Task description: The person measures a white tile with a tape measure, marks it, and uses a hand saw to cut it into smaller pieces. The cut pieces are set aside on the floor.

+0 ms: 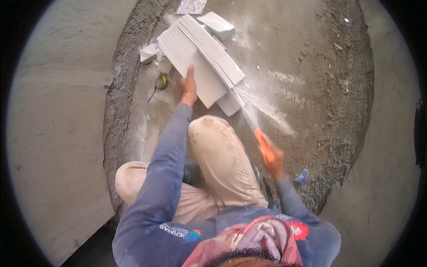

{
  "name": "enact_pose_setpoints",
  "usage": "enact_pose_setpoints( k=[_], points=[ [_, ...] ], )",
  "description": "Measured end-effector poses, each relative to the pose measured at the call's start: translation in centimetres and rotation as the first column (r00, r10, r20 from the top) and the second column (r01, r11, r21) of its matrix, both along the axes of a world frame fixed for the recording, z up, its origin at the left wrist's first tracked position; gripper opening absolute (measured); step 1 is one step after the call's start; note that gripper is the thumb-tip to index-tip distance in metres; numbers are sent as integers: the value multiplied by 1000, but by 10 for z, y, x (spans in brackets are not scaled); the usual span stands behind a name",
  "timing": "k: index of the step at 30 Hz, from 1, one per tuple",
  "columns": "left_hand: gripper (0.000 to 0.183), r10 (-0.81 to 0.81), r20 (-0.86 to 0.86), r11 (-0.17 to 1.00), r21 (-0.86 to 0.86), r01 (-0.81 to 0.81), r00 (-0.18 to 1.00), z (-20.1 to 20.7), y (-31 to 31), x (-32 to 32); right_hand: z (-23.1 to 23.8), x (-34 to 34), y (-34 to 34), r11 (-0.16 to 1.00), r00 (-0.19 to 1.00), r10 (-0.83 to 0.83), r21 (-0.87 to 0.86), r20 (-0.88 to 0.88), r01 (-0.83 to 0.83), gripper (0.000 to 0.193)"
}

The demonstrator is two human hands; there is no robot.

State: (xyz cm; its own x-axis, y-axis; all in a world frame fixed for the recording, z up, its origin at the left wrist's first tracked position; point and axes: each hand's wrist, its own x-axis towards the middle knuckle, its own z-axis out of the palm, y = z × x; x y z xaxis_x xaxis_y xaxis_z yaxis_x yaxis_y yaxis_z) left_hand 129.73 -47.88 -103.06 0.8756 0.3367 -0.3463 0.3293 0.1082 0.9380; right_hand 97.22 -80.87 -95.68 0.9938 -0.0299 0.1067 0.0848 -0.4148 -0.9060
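A pale grey lightweight concrete block (193,62) lies slantwise in front of me, with a long straight cut along its upper face. My left hand (188,89) grips its near left edge, the thumb upright against it. In my right hand (275,163) is the orange handle of a handsaw (264,144), fingers wrapped round it. The saw's blade, whitish and blurred, runs up to the near end of the block in line with the cut; how deep it sits there I cannot tell. Another pale piece (229,104) shows beneath the block's near end.
Broken block pieces (149,53) and a larger chunk (217,24) lie around the block. A black and yellow tape measure (161,82) rests left of my left hand. White dust (278,118) streaks the floor. A crumpled blue scrap (301,176) lies right of my right forearm.
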Motion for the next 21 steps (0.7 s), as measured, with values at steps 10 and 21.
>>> enact_pose_setpoints(
  k=[10,21],
  points=[
    [82,-14,58,1000,26,13,998,5,-23,-6,-7,-19,-4,993,998,-56,-100,-12,55,59],
    [71,-29,-49,1000,-12,29,998,5,-32,-26,-22,45,22,1000,994,-5,-30,-110,2,60]
  ],
)
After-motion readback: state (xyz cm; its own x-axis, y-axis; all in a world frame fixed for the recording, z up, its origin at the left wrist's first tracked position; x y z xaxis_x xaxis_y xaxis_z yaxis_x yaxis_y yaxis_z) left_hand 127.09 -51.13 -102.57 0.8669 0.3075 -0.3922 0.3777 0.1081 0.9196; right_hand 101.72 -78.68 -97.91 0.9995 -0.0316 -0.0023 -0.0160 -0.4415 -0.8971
